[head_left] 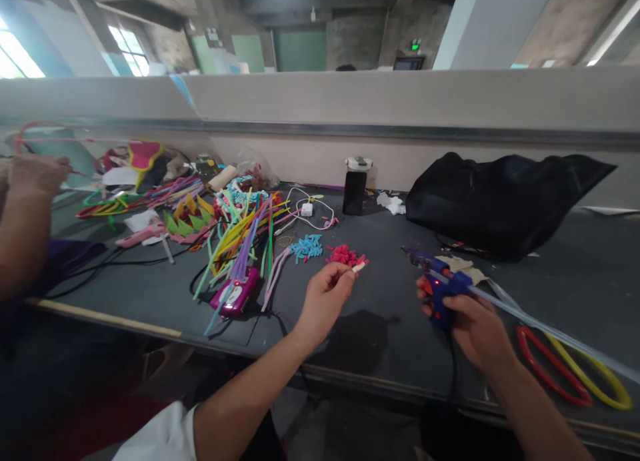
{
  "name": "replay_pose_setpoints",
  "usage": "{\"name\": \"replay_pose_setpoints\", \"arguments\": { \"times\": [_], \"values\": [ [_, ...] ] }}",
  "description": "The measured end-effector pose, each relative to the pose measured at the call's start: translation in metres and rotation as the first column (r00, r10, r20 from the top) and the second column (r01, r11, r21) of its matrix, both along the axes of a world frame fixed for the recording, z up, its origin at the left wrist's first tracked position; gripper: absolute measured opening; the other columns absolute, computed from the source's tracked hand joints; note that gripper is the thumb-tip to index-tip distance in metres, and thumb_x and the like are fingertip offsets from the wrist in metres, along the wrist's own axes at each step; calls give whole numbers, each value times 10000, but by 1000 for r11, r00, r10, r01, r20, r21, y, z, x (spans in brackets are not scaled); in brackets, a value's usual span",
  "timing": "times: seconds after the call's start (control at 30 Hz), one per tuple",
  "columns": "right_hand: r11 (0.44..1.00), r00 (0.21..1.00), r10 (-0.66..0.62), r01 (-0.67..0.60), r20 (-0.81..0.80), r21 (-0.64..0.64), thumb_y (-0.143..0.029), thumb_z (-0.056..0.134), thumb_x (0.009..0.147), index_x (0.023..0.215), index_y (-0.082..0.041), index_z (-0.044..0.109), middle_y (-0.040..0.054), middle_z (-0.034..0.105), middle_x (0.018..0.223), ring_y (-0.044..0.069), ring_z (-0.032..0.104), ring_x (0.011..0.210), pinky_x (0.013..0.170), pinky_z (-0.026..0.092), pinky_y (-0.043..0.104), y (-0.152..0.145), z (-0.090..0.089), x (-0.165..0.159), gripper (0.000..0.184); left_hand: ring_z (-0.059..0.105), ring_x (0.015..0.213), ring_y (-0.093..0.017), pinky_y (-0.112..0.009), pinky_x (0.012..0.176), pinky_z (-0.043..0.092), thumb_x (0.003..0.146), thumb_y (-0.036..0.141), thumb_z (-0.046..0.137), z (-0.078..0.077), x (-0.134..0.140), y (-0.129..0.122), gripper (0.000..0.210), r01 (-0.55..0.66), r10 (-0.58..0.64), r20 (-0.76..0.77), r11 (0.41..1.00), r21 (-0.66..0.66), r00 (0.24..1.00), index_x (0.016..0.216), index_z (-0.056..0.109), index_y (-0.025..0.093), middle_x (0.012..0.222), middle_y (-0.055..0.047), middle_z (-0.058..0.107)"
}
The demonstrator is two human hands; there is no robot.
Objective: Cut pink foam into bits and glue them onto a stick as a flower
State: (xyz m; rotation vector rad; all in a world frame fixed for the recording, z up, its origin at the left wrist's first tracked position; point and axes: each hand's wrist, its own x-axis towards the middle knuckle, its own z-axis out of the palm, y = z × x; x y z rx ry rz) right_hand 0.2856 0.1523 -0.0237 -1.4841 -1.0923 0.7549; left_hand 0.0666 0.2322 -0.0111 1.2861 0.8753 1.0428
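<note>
a pale piece (359,267) is pinched by the left hand (326,294), thumb and fingers closed on it, above the middle of the desk (390,284); whether the pink bits (343,254) just behind are touched by it cannot be told. by the right hand (475,324) a glue gun (443,291) is gripped, fingers wrapped round the handle, its nozzle turned toward the desk's far edge and left. a clear glue stick (540,325) is held in its back end, slanting right; near it, by the near edge, a red loop (557,362) and a yellow loop (619,401) are laid. blue bits (307,248) are heaped left of the pink ones. stems (250,224) are piled toward the left, some over a purple box (240,301) by the near edge.
</note>
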Motion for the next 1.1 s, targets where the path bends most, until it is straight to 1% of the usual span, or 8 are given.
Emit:
{"name": "replay_pose_setpoints", "arguments": {
  "times": [0.07,0.13,0.27,0.4,0.47,0.63,0.9,1.1],
  "values": [
    [998,963,36,-19,-266,63,-345,580,736,946,-199,660,82,686,893,200,641,736,549,497,289,-6,5,-11,268,292,482,-63,-208,465,216,811,363,598,0,0,0,204,-8,8,-14,1000,6,1000,771,604,163,543,70,396],
    [999,947,13,-1,-321,39,-362,681,731,885,-188,678,71,681,838,172,615,676,504,463,257,-11,6,-21,233,297,489,-68,-211,468,214,808,375,601,-1,1,0,215,-15,15,-32,1000,8,999,770,604,163,548,67,396],
    [999,993,-22,17,-118,-42,-464,717,743,847,-173,697,59,693,775,134,571,595,530,466,253,-17,1,-30,310,297,494,-75,-215,474,216,809,374,594,-2,2,1,212,-20,20,-48,1000,13,999,767,601,167,543,67,388],
    [1000,999,0,1,38,-15,-517,706,739,813,-201,682,27,702,727,150,601,604,561,489,258,-19,2,-32,325,299,499,-78,-214,482,224,809,375,601,-5,2,2,212,-16,18,-60,1000,23,998,757,598,170,543,69,385],
    [1000,998,11,-11,63,9,-525,701,740,814,-215,674,13,698,701,167,618,614,559,495,269,-19,4,-32,319,309,514,-81,-213,490,233,810,376,603,-7,2,3,215,-10,13,-68,999,40,998,758,602,168,557,65,395],
    [996,988,94,-95,124,-5,-511,702,747,839,-238,670,-11,671,652,185,630,627,558,497,276,-21,3,-31,291,333,544,-88,-213,512,262,818,362,603,-10,2,3,206,-5,15,-101,995,97,995,766,613,163,587,54,416],
    [998,982,3,-14,191,58,-498,702,743,847,-249,661,-23,655,648,163,597,600,529,462,254,-20,-13,-30,273,343,555,-96,-221,522,272,822,357,591,-6,2,0,202,-6,24,-136,992,129,990,752,611,169,600,48,421],
    [996,983,-15,0,185,86,-505,694,744,833,-244,654,-24,620,608,156,574,577,518,461,255,-20,-10,-33,278,350,550,-95,-220,519,275,812,368,599,-4,3,-1,211,-10,30,-144,990,140,989,741,611,170,599,47,431]
  ]
}}
